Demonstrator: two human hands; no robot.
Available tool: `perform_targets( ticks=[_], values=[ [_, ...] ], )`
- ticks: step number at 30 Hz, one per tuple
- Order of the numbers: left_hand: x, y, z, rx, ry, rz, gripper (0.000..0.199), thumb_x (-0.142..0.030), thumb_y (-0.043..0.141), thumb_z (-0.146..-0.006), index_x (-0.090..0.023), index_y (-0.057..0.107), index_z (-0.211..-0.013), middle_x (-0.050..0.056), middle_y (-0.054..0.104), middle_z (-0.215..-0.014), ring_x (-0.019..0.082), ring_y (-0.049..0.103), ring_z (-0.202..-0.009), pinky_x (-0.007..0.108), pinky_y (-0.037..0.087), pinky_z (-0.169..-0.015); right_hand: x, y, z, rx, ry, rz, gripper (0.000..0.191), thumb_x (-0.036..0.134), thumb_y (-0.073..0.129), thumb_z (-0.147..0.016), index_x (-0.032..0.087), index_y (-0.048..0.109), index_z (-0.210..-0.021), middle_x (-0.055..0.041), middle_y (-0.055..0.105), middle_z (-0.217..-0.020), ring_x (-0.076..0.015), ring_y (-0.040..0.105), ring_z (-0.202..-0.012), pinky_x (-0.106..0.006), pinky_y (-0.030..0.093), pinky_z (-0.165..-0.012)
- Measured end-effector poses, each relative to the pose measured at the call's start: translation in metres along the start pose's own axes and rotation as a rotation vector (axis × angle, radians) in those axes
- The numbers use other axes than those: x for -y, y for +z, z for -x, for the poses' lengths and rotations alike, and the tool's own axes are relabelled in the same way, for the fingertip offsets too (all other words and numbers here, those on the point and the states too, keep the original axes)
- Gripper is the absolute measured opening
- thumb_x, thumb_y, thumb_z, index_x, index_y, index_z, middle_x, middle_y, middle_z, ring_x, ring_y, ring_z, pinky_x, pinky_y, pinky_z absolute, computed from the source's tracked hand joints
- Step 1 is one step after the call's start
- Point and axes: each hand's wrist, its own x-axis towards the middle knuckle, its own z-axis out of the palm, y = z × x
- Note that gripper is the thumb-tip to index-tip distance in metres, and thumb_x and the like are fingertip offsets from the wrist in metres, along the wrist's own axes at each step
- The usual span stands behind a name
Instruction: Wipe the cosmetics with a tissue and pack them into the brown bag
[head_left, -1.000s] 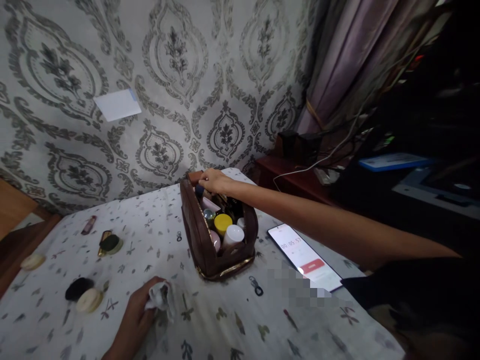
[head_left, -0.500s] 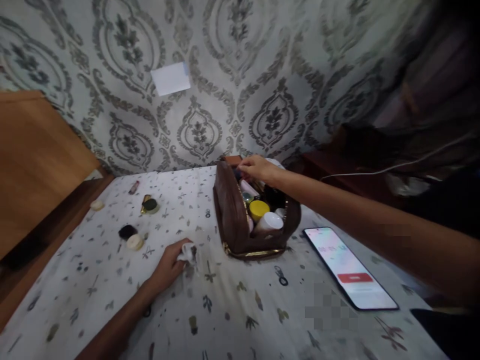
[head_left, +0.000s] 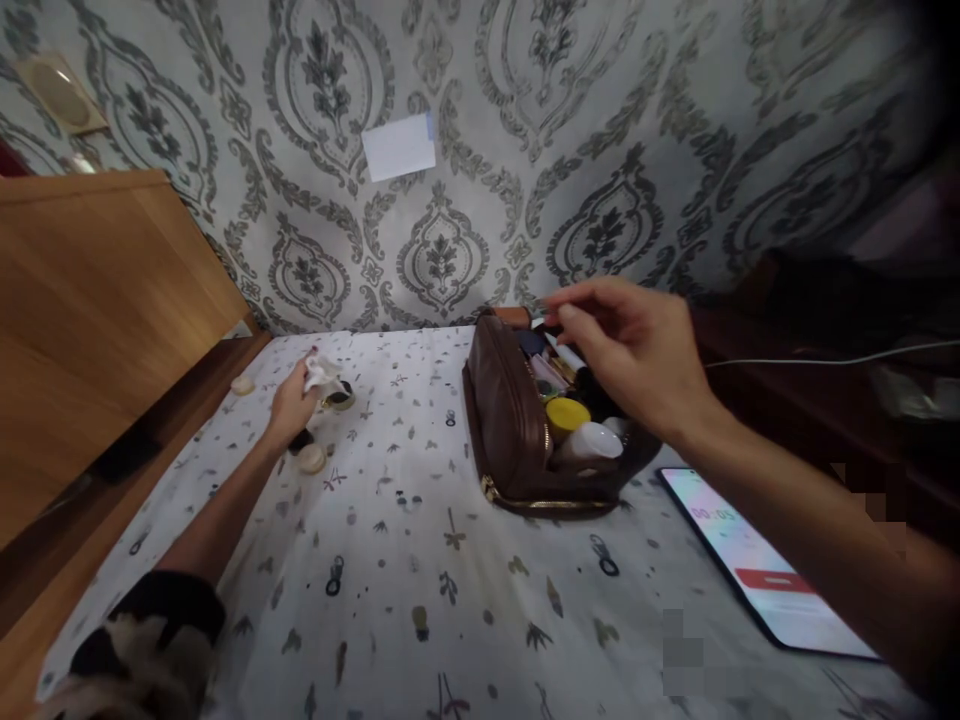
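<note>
My left hand (head_left: 292, 405) is closed on a crumpled white tissue (head_left: 324, 375) at the far left of the cloth. A small reddish tip shows at its fingers; I cannot make out whether it is held. Right beside the tissue is a small dark-lidded jar (head_left: 341, 396), partly covered by it. My right hand (head_left: 630, 350) hovers over the brown cosmetic bag (head_left: 506, 420), thumb and forefinger apart, with nothing visible in it. The unzipped bag holds a yellow-lidded jar (head_left: 568, 413), a white-lidded jar (head_left: 594, 441) and several tubes.
A cream round lid or jar (head_left: 311, 458) lies below my left hand, and another cream piece (head_left: 242, 385) near the left edge. A lit phone (head_left: 772, 570) rests right of the bag. A wooden panel (head_left: 112, 330) stands left; the patterned wall (head_left: 442, 250) is behind.
My left hand has moved far left with the tissue, up to the small jars. My right hand has lifted out of the bag and drawn back. The view has shifted left.
</note>
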Motion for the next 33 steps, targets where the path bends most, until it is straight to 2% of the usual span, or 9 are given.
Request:
perform_targets(
  ticks=[3,7,11,15,17,19,22,26,33],
  values=[
    [0.011,0.018,-0.02,0.142,0.079,-0.049,0.035,-0.027,0.048,-0.085,-0.015,0.056,-0.117,0.011,0.065,-0.106,0.027,0.058,-0.1,0.036,0.047,-0.088,0.033,0.007,0.036,0.046,-0.121,-0.034,0.015,0.026,0.054,-0.092,0.027,0.068,-0.098,-0.0055,0.069,-0.092,-0.0213,0.067,-0.083,-0.035,0.054,-0.072],
    [0.003,0.04,-0.014,0.196,0.126,-0.106,0.049,-0.025,0.065,-0.078,-0.018,0.056,-0.125,0.016,0.059,-0.124,0.037,0.045,-0.121,0.048,0.037,-0.101,0.047,0.028,0.077,0.241,-0.228,-0.139,0.021,0.017,0.049,-0.094,0.026,0.066,-0.103,-0.0063,0.069,-0.092,-0.0193,0.066,-0.084,-0.034,0.054,-0.073],
    [-0.004,0.038,-0.008,0.192,0.102,-0.115,0.04,-0.022,0.065,-0.079,-0.017,0.059,-0.118,0.018,0.059,-0.119,0.038,0.045,-0.121,0.051,0.035,-0.103,0.044,0.055,0.105,0.418,-0.071,-0.246,0.022,0.022,0.046,-0.095,0.026,0.066,-0.103,-0.0067,0.068,-0.088,-0.0186,0.065,-0.078,-0.032,0.054,-0.068],
    [-0.021,0.023,0.003,0.173,0.071,-0.033,0.034,-0.026,0.055,-0.088,-0.018,0.055,-0.122,0.012,0.062,-0.114,0.028,0.059,-0.104,0.038,0.046,-0.09,0.037,0.092,0.125,0.501,0.266,-0.41,0.019,0.035,0.052,-0.093,0.025,0.067,-0.099,-0.006,0.067,-0.088,-0.0194,0.066,-0.078,-0.029,0.052,-0.057],
    [-0.04,0.017,0.021,0.155,0.066,0.103,0.031,-0.031,0.045,-0.096,-0.019,0.054,-0.123,0.009,0.065,-0.11,0.022,0.062,-0.097,0.032,0.049,-0.084,0.036,0.111,0.132,0.472,0.471,-0.585,0.028,0.043,0.057,-0.089,0.023,0.064,-0.108,-0.0058,0.064,-0.091,-0.0197,0.067,-0.078,-0.028,0.053,-0.055],
    [-0.062,0.012,0.047,0.115,0.042,0.484,0.032,-0.04,0.044,-0.097,-0.018,0.062,-0.11,0.007,0.069,-0.102,0.022,0.063,-0.096,0.03,0.05,-0.083,0.038,0.128,0.139,0.419,0.637,-0.753,0.042,0.048,0.064,-0.084,0.023,0.059,-0.118,-0.0062,0.061,-0.1,-0.0197,0.069,-0.082,-0.029,0.055,-0.059],
    [-0.092,0.009,0.089,0.19,0.041,0.746,0.031,-0.045,0.051,-0.092,-0.016,0.064,-0.091,0.004,0.069,-0.085,0.021,0.064,-0.085,0.029,0.051,-0.078,0.046,0.145,0.149,0.37,0.728,-0.956,0.043,0.049,0.07,-0.08,0.025,0.06,-0.114,-0.0052,0.06,-0.104,-0.019,0.068,-0.087,-0.028,0.055,-0.063],
    [-0.107,0.011,0.122,0.199,0.026,0.824,0.03,-0.043,0.048,-0.093,-0.017,0.061,-0.086,0.004,0.068,-0.087,0.019,0.062,-0.084,0.029,0.048,-0.08,0.054,0.156,0.165,0.275,0.77,-1.1,0.038,0.049,0.078,-0.072,0.021,0.064,-0.094,-0.0021,0.064,-0.088,-0.0173,0.065,-0.078,-0.027,0.052,-0.063],
    [-0.098,0.012,0.136,0.126,0.082,0.767,0.032,-0.044,0.042,-0.096,-0.017,0.058,-0.091,0.007,0.068,-0.096,0.02,0.06,-0.091,0.033,0.044,-0.088,0.064,0.153,0.178,0.219,0.927,-1.273,0.04,0.036,0.087,-0.065,0.023,0.068,-0.098,-0.0002,0.067,-0.09,-0.0152,0.065,-0.079,-0.026,0.05,-0.072]
  ],
)
